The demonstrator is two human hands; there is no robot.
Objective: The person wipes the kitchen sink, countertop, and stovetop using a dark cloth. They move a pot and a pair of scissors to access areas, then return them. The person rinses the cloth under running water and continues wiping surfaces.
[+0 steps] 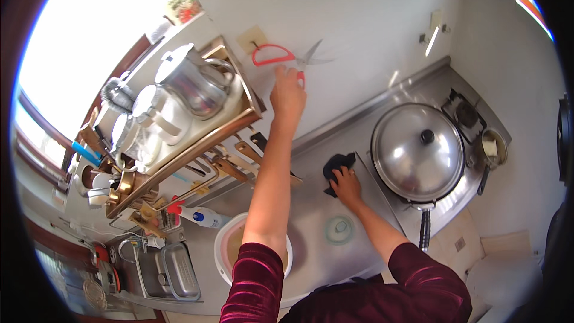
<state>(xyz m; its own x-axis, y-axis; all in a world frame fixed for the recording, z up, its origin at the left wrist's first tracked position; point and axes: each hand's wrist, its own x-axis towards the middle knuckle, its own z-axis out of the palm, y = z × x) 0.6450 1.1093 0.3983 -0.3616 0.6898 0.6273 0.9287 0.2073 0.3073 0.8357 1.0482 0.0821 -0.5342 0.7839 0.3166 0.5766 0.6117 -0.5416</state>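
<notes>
High on the left, my left hand [289, 92] grips the lower handle of red-handled scissors [274, 55] against the white wall. The scissors' blades are spread and point right; their upper loop lies at a small wall hook. My right hand [348, 186] rests on a bunched black cloth [337, 168] on the stainless-steel counter [314, 273], fingers pressed into it. Closer to me on the counter is a round, pale green glass lid [339, 229]. Partly behind my left forearm sits a white and pink basin [224, 246] with liquid in it.
A large lidded wok [417, 152] covers the stove to the right, its handle towards me. Beside it is a small saucepan [492, 148]. A shelf [197, 150] with kettles and hanging knives juts out left. Below are a spray bottle [206, 216] and a sink [150, 273].
</notes>
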